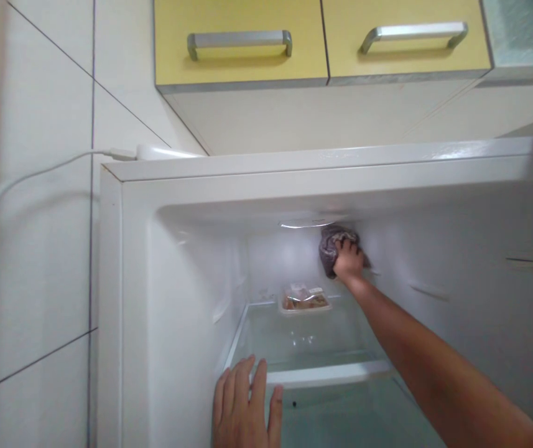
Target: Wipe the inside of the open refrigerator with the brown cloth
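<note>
I look into an open white fridge (126, 261). My right hand (349, 259) reaches deep inside and is closed on a grey-purple cloth (333, 241), pressed against the back wall near the top right corner. My left hand (244, 407) lies flat with fingers spread on the front edge of the glass shelf (326, 374), holding nothing. A clear tray of wrapped food (304, 300) sits at the back of that shelf, just below the cloth.
Yellow cabinet doors with metal handles (239, 40) hang above the fridge. A white cable and plug (154, 152) run along the tiled wall on the left to the fridge top. A dome light (307, 222) sits in the fridge ceiling.
</note>
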A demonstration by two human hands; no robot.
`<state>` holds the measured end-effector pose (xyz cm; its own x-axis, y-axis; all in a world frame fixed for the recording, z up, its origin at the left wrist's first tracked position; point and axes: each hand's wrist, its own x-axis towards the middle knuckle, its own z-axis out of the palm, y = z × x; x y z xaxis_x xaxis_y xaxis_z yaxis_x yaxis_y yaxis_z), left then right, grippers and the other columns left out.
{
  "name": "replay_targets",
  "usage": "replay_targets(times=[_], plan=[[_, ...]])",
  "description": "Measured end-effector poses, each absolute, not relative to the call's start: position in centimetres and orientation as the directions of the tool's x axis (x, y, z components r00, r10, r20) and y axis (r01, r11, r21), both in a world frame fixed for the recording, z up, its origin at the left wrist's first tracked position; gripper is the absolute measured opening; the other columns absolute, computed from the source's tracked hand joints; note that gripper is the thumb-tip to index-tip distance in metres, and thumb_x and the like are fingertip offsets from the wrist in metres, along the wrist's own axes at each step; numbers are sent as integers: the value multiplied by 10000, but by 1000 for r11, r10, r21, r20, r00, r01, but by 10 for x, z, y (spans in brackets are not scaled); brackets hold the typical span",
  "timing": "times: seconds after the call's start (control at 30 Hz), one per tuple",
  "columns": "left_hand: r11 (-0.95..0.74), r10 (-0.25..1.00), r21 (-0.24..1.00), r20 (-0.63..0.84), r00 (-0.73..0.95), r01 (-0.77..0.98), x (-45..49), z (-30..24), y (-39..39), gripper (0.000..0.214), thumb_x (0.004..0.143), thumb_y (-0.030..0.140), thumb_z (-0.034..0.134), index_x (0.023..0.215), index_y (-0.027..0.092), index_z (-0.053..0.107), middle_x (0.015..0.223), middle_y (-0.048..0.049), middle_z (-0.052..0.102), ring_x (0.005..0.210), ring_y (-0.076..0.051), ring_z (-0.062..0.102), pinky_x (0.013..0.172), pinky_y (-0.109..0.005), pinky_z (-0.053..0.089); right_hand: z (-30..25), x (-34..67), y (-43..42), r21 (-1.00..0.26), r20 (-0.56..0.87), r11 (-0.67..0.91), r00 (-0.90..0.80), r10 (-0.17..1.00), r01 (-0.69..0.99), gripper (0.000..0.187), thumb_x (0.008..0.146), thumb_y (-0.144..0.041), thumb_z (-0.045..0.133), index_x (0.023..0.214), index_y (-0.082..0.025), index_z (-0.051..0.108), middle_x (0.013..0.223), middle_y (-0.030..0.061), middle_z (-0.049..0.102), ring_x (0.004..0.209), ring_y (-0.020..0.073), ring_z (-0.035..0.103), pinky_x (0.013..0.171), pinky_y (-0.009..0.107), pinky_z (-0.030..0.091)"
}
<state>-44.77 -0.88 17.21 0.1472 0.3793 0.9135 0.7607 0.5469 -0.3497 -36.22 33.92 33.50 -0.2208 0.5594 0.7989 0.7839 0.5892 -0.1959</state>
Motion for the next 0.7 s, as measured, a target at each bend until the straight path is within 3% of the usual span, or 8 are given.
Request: replay_targets(times=[0.17,0.3,0.5,0.6,0.7], plan=[[553,374,-345,916,144,758,-445,174,-9,344,878,343,609,1181,184,641,1154,-105,695,1083,-257,604,1028,-445,383,334,-369,334,-338,735,523,-128,666,782,566,861,-202,503,1408,-77,435,1348,295,458,1209,383,470,828,427,503],[553,376,-346,915,143,758,-444,174,-9,340,878,342,606,1181,189,637,1157,-103,693,1084,-256,598,1031,-447,377,347,-422,301,-338,699,583,-217,681,739,797,828,-296,584,1527,-79,271,1521,313,288,1387,461,317,939,555,482],[547,376,-335,917,132,767,-444,172,-8,334,873,323,616,1173,178,636,1165,-114,680,1097,-262,586,1036,-458,357,359,-484,245,-73,712,833,-556,429,549,830,838,-391,629,1569,-268,255,1627,212,209,1506,446,91,1055,676,338],[543,367,-324,921,128,775,-441,172,-7,318,874,309,606,1161,175,638,1161,-119,676,1101,-268,577,1035,-465,352,353,-501,223,89,694,900,-675,251,427,665,870,-351,596,1503,-345,392,1644,144,224,1521,392,84,1093,688,274],[534,340,-295,933,119,792,-439,173,-6,294,886,297,579,1144,169,641,1146,-123,676,1092,-272,573,1031,-470,354,345,-509,210,204,674,913,-728,131,353,455,936,-290,484,1386,-316,550,1614,135,295,1500,371,150,1102,708,236]])
